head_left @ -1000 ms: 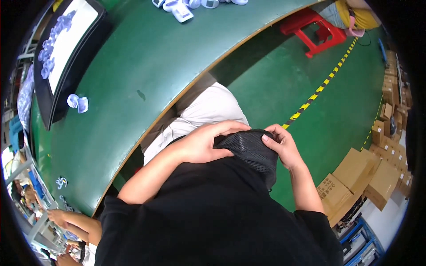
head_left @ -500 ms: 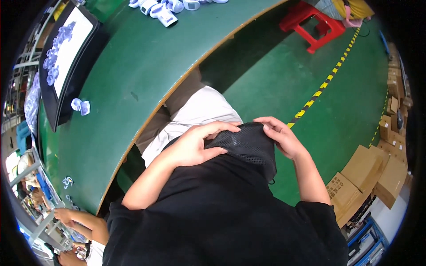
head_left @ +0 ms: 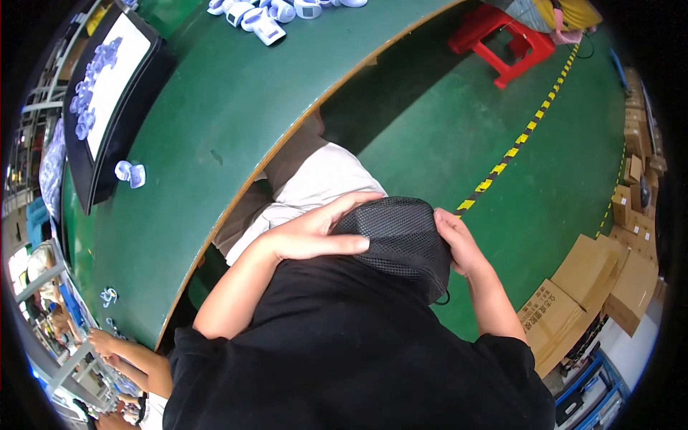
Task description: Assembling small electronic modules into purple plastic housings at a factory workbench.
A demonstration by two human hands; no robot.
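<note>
Left hand point(head_left: 309, 235) clamps rounded black mesh pouch point(head_left: 403, 231), probably steadying it. Right hand point(head_left: 462, 247) pinches its edge, likely tensioning.

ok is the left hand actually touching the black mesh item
Touching: the head view shows the left hand's thumb overlapping the near face of the black mesh item, with no gap visible.

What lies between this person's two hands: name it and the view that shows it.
A black mesh item fills the stretch between the left hand and the right hand, both gripping it; the head view shows this.
</note>
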